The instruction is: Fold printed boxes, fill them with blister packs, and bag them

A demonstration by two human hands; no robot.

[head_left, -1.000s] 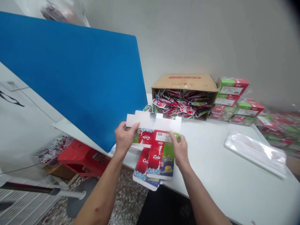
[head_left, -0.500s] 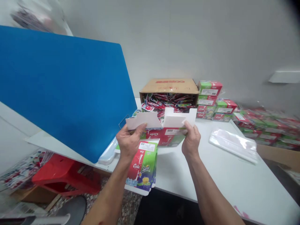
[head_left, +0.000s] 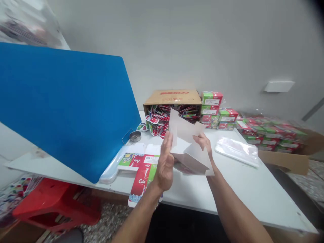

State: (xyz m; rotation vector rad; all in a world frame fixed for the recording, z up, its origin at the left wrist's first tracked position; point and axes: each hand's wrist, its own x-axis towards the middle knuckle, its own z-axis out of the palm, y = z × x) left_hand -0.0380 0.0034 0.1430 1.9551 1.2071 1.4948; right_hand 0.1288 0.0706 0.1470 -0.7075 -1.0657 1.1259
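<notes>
I hold a half-folded carton blank in the air above the white table, its white inner side facing me. My left hand presses flat against its left side, fingers stretched upward together. My right hand grips the blank's right flap from behind, fingers partly hidden by the card. Under my hands a stack of flat printed Cola and Sprite carton blanks lies at the table's front edge.
A blue divider panel stands to the left. An open brown cardboard box full of small packets lies at the back, with stacked red-green boxes beside it. Clear plastic bags lie right. A red stool sits below left.
The carton blank has been lifted off the stack and folded from flat into a partly formed box. My left hand turned from pinching its flap to pressing its side. The view shifted right.
</notes>
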